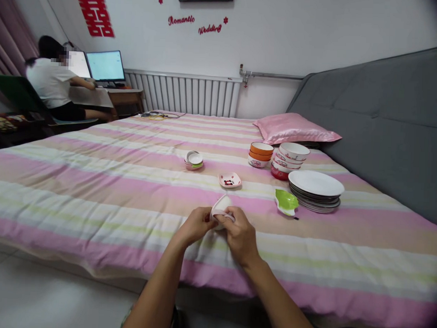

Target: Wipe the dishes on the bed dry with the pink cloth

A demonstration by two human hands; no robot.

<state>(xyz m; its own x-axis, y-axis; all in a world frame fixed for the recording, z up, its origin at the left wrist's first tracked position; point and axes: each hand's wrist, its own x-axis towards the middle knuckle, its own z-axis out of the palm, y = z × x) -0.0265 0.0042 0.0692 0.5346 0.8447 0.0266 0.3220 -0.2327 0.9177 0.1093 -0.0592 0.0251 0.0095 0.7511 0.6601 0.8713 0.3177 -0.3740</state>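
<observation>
Over the near part of the bed, both my hands are closed on a small white dish (222, 202) with a pale pinkish rim, which is tilted up. My left hand (198, 224) grips its left edge. From the right, my right hand (242, 235) holds it, thumb across the front; the fingers hide much of it. Just beyond lies a square pink saucer (230, 180) with a cartoon print. A green leaf-shaped dish (286, 202) rests to the right. Farther off to the left is a little stack of small dishes (194, 160).
Right of the leaf dish stands a stack of plates (316, 183), with patterned bowls (289, 159) and orange bowls (261, 153) behind. A pink pillow (295, 128) lies near the grey headboard (381, 126). Cables (159, 115) lie at the far edge. A person (51, 79) sits at a desk.
</observation>
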